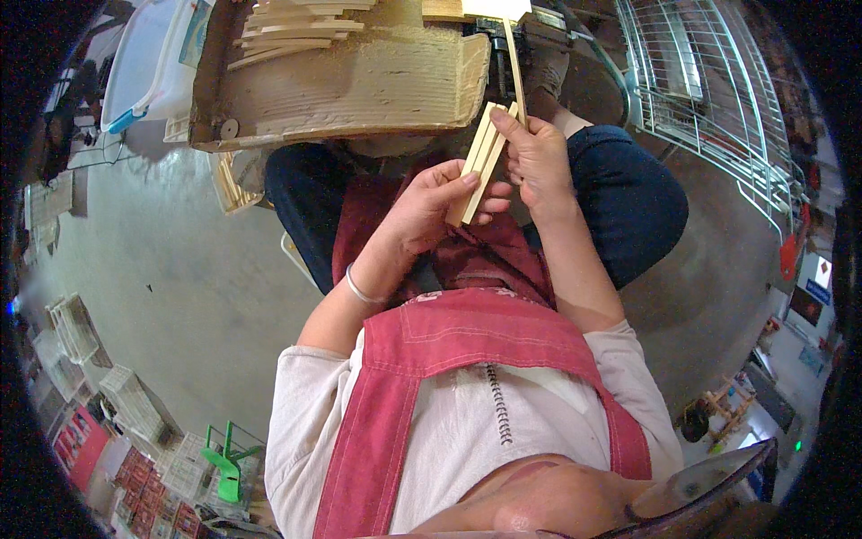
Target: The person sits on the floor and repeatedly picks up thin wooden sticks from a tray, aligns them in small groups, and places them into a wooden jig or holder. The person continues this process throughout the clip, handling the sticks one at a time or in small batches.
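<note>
Several pale wooden strips lie side by side in a small slanting bundle above my lap. My left hand is closed around their lower part, with the thumb on top and the fingertips showing past the far side. At their upper end is my right hand, its thumb pressed near the strip ends and its other fingers curled. A thin wooden stick runs from between the right hand's fingers up toward a brightly lit white plate. The curled fingers partly hide where this stick ends.
A shallow cardboard tray with loose wooden strips stands beyond my knees. Dark metal machine parts sit beside it. A wire rack rises at the right. Left are a translucent bin and a container of wood pieces.
</note>
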Demonstrator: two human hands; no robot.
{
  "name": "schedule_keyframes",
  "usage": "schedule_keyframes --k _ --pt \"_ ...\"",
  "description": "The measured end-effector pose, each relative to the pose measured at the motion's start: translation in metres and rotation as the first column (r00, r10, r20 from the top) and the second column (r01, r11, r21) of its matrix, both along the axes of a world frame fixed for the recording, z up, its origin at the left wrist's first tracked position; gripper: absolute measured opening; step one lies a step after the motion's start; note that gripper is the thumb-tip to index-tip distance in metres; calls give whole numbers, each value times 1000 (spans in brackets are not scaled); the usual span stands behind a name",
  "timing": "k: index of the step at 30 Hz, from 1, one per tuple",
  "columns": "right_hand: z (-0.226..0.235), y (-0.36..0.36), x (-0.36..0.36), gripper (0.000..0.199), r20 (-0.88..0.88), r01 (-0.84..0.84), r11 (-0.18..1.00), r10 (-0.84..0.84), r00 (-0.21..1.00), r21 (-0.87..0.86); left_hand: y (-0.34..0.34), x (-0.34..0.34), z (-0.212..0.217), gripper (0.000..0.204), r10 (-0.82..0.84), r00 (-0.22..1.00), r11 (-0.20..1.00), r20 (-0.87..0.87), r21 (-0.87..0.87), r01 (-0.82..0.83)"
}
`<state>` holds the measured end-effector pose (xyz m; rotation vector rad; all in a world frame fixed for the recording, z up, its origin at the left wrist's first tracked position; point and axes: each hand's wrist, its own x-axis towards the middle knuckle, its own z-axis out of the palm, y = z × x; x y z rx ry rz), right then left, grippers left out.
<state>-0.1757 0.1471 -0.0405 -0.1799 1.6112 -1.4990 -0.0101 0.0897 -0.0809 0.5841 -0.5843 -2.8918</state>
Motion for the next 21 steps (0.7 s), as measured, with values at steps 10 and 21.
schedule_keyframes --k 10,21 --pt "4 1 3 31 -76 -11 999 15 997 47 -6 8 -15 43 -28 972 966 -232 242 85" --pt "13 4 5 28 -69 -7 1000 8 998 18 -5 4 0 33 -23 999 1000 -23 4 24"
